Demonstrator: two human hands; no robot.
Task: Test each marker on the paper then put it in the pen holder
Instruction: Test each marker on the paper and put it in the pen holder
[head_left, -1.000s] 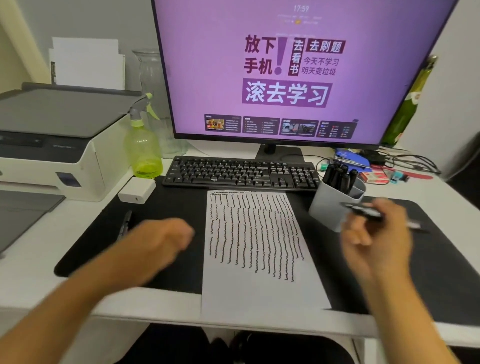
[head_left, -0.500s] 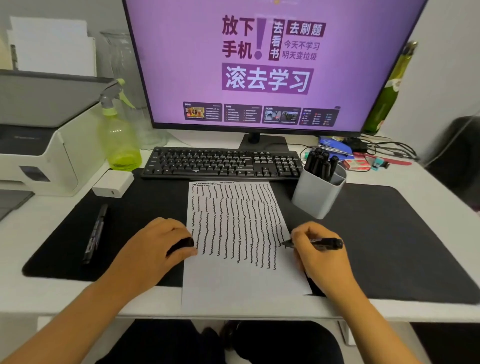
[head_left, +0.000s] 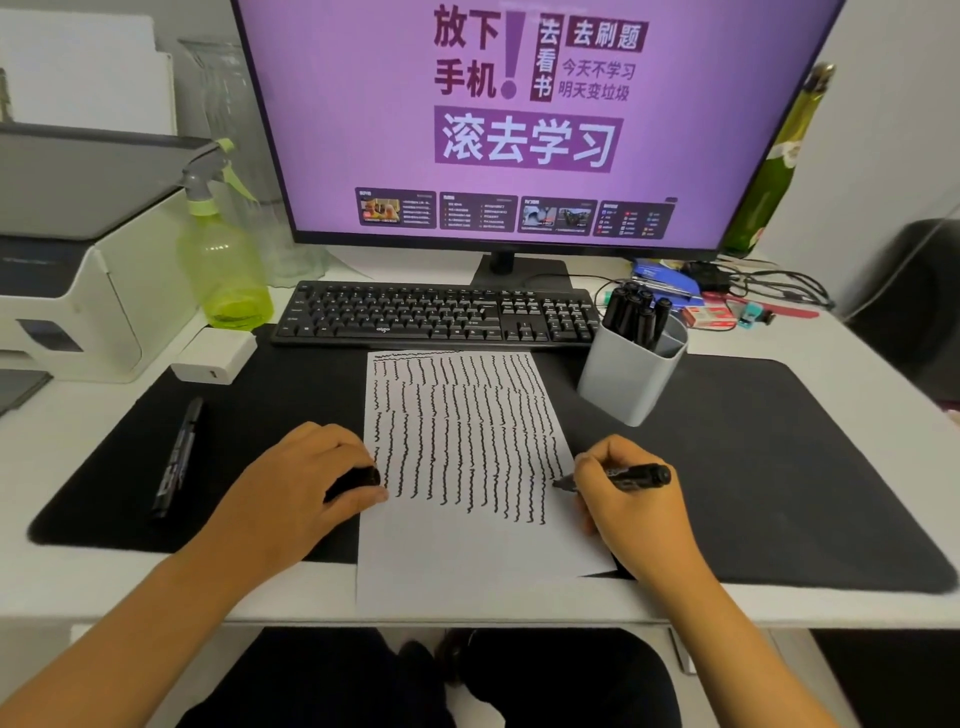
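1. At the far left of the desk I see a printer (head_left: 62, 291) and a green spray bottle (head_left: 223, 270), both well clear of the work.
2. On the left part of the black desk mat (head_left: 779, 467) lies a spare marker (head_left: 176, 457), untouched and apart from both hands.
3. My left hand (head_left: 291, 493) rests on the left edge of the paper (head_left: 467, 561), fingers curled around a small black piece that I take to be the cap (head_left: 363, 478). Pressing down here keeps the sheet from sliding.
4. The paper lies in the middle of the mat, just in front of the keyboard (head_left: 436, 317), and is filled with columns of black wavy lines, with bare space along the bottom.
5. My right hand (head_left: 634, 509) grips a black marker (head_left: 628, 475) in a writing hold, its tip touching the paper near the right edge, beside the last column.
6. To do this step well, I judge a short, light stroke on the narrow clear strip is best, staying on the sheet and off the mat.
7. The grey pen holder (head_left: 623, 379) stands just beyond the paper's top right corner, already holding several markers; this one goes there after recapping.
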